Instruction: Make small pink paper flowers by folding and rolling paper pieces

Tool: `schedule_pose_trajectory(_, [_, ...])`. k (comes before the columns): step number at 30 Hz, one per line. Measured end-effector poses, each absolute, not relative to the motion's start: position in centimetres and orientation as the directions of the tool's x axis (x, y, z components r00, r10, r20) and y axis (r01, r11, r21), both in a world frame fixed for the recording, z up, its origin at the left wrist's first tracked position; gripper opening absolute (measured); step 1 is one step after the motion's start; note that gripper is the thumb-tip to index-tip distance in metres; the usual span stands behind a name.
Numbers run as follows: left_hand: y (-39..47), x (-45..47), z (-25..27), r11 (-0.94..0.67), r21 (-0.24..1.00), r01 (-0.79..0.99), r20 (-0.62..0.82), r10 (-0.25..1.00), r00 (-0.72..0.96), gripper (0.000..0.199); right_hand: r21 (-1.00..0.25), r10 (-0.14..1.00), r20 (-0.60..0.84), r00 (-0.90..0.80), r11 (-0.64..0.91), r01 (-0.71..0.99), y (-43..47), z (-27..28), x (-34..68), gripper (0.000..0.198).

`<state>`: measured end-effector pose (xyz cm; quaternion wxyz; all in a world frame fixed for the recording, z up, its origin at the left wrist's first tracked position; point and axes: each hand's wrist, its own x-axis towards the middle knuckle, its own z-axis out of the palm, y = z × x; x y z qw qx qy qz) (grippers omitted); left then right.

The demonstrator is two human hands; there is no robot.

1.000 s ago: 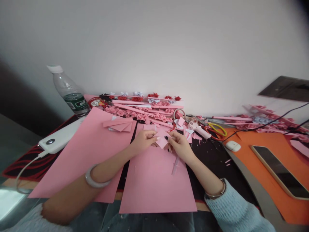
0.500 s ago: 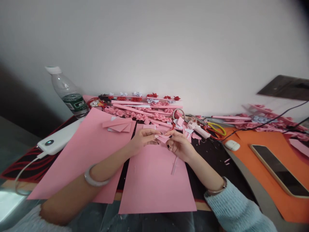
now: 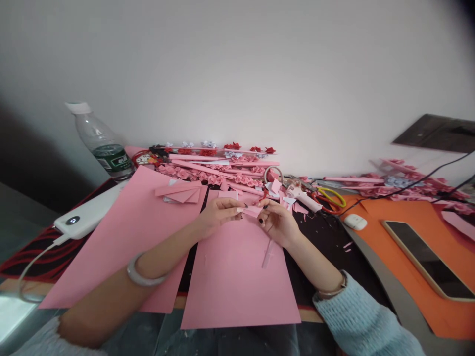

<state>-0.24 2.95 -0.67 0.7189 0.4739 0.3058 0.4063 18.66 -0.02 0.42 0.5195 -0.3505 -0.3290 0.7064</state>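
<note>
Between both hands is a small piece of pink paper [image 3: 253, 211], held above a large pink sheet [image 3: 241, 282]. My left hand [image 3: 220, 215] pinches its left end between thumb and fingers. At its right end, my right hand [image 3: 278, 222] is closed on the paper, thumb bent inward. A narrow pale strip [image 3: 267, 253] lies on the sheet just below my right hand. To the left, folded pink papers [image 3: 181, 192] rest on a second large pink sheet [image 3: 122, 247].
Paper flowers and rolled pink sticks [image 3: 222, 173] line the wall. A glue gun [image 3: 304, 199], tape roll [image 3: 273, 174] and yellow-handled scissors [image 3: 332, 197] lie behind my right hand. A phone [image 3: 430, 259] and white earbud case [image 3: 355, 222] sit right; a bottle [image 3: 107, 148] and power bank [image 3: 89, 212] left.
My right fingers have shifted on the small pink paper, which now shows as a narrower, flatter piece. The view has moved very slightly; my left hand keeps its pinch.
</note>
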Motion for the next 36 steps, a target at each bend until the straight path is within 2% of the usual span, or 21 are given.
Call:
schedule_pose_trajectory(3, [3.1,-0.3,-0.9,0.14,0.962,-0.233,-0.013,0.879,0.476,0.019,-0.847,0.971,-0.149,-0.188,-0.223,-0.482,0.0,0.5,18.7,0.011])
schedule_pose_trajectory(6, [3.0,-0.2,-0.8,-0.076,0.995,-0.057,0.094,0.887,0.452,0.02,-0.864,0.981,-0.13,-0.147,-0.185,-0.469,0.0,0.6,18.7,0.011])
schedule_pose_trajectory(10, [2.6,0.0,-0.2,-0.372,0.91,0.181,0.281,0.877,0.39,0.018,-0.901,0.988,-0.089,-0.129,-0.135,-0.412,0.0,0.5,18.6,0.009])
schedule_pose_trajectory(14, [2.5,-0.1,0.1,-0.515,0.807,0.289,0.379,0.827,0.416,0.011,-0.929,0.988,-0.059,-0.141,-0.106,-0.354,-0.3,0.3,18.3,0.011])
schedule_pose_trajectory(19, [2.6,-0.2,-0.2,-0.515,0.788,0.339,0.391,0.842,0.371,0.009,-0.973,0.987,-0.052,-0.154,-0.085,-0.215,-0.4,0.0,17.8,0.024])
schedule_pose_trajectory(24, [2.9,-0.1,-0.8,-0.318,0.931,0.179,0.253,0.917,0.309,0.013,-0.99,0.97,-0.08,-0.231,-0.105,-0.097,-0.3,-0.8,17.8,0.01])
schedule_pose_trajectory(27, [3.1,0.0,-1.1,-0.199,0.974,0.107,0.149,0.921,0.36,0.013,-0.993,0.981,-0.047,-0.189,-0.067,-0.101,-0.2,-0.8,18.0,0.01])
schedule_pose_trajectory(31, [3.2,0.2,-1.4,-0.137,0.975,0.173,0.044,0.889,0.456,0.01,-0.993,0.988,0.013,-0.155,-0.006,-0.118,-0.1,-0.8,18.1,0.016])
schedule_pose_trajectory(36, [3.3,0.1,-1.3,-0.152,0.987,0.061,0.106,0.876,0.471,0.016,-0.99,0.981,0.029,-0.19,0.002,-0.14,0.0,-1.2,18.2,0.015])
